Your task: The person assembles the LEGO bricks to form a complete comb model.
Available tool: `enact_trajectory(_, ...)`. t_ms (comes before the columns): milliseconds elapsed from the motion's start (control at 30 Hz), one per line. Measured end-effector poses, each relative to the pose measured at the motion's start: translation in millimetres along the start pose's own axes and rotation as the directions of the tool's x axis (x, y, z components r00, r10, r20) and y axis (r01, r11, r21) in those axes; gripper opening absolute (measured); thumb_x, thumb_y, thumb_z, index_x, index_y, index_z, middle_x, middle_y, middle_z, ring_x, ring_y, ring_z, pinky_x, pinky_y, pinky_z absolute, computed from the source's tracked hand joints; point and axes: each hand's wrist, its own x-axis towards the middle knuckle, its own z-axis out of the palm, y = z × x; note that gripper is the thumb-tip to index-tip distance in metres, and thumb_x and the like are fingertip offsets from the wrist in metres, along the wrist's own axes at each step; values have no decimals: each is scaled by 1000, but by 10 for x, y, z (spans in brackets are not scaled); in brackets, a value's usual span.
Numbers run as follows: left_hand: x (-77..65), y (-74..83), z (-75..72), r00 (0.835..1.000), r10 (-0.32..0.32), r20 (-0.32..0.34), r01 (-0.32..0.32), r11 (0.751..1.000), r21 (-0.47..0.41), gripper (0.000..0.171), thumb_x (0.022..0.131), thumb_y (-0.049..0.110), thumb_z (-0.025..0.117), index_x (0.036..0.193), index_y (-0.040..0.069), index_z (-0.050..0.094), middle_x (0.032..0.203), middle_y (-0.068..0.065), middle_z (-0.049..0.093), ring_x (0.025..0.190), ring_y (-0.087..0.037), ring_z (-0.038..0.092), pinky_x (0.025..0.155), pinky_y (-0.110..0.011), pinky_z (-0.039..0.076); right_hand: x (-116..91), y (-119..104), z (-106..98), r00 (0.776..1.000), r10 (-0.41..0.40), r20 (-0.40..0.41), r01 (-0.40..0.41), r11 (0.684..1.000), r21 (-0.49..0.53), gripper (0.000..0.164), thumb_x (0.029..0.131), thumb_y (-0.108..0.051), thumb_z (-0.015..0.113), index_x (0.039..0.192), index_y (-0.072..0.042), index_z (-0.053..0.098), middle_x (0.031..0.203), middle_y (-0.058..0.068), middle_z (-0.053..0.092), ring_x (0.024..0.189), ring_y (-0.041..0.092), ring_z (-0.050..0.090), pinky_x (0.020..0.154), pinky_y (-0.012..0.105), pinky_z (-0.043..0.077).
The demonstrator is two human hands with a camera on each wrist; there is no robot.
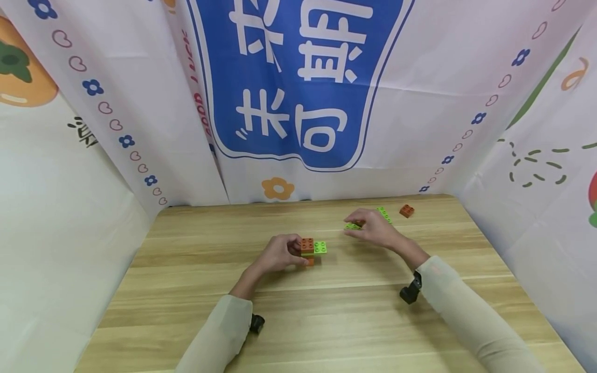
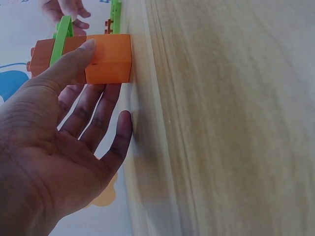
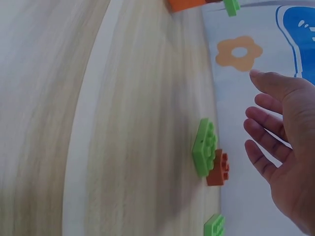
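Note:
My left hand (image 1: pixel 279 253) grips a small stack of toy building bricks between thumb and fingers. In the left wrist view, an orange brick (image 2: pixel 109 59) forms its base on the tabletop, with a brown brick, a thin green brick (image 2: pixel 60 42) and another brown brick (image 2: pixel 42 58) above. The green one sticks out sideways from the stack. My right hand (image 1: pixel 375 229) hovers over the table with fingers loosely bent and apart, holding nothing. Nearest it lie a green brick (image 3: pixel 204 147) and a brown brick (image 3: pixel 217 169), partly hidden by the hand in the head view.
Beyond my right hand lie another green brick (image 1: pixel 383 213) and a separate brown brick (image 1: pixel 407 211), near the back right of the wooden table (image 1: pixel 336 316). Printed white cloth (image 1: pixel 410 119) hangs along the back and both sides.

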Motion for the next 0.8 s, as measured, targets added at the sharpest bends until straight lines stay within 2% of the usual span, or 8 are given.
enact_trajectory(100, 2, -1, 1, 1000, -2, 1, 2, 1000, 0, 34, 82, 12, 94, 106, 7, 71, 99, -2, 73, 89, -13, 68, 81, -29, 59, -10, 46, 1, 1000, 13, 5, -13, 1000, 6, 33, 89, -12, 87, 116, 5, 76, 109, 19, 76, 94, 36, 72, 82, 53, 61)
enact_trajectory(233, 3, -2, 1, 1000, -6, 1, 6, 1000, -2, 34, 81, 13, 94, 106, 8, 71, 99, -1, 73, 89, -14, 68, 81, -30, 59, -14, 110, -10, 999, 43, 19, -43, 999, -6, 34, 89, -13, 87, 116, 4, 76, 107, 18, 76, 93, 34, 71, 79, 43, 60)
enact_trajectory(333, 2, 2, -3, 1000, -7, 0, 7, 1000, -1, 34, 81, 13, 94, 107, 7, 71, 99, -1, 73, 89, -14, 68, 82, -31, 59, -24, 170, -19, 998, 55, 27, -54, 998, -21, 33, 90, -14, 87, 116, 4, 76, 105, 17, 76, 92, 33, 70, 79, 41, 60)
enact_trajectory(500, -1, 16, -12, 1000, -8, -3, 8, 1000, 3, 34, 82, 13, 94, 107, 7, 72, 100, -2, 73, 89, -14, 68, 83, -31, 59, -40, 237, -24, 999, 37, 21, -37, 999, -26, 32, 89, -10, 87, 115, 6, 76, 107, 20, 76, 94, 35, 73, 84, 51, 63)
enact_trajectory(800, -2, 20, -4, 1000, -25, 2, 25, 1000, 14, 34, 82, 13, 93, 108, 7, 71, 101, -1, 72, 90, -13, 66, 81, -29, 57, -80, 283, -16, 997, 76, 18, -74, 995, -74, 35, 89, -12, 87, 118, 5, 76, 113, 19, 77, 98, 31, 74, 85, 49, 63)
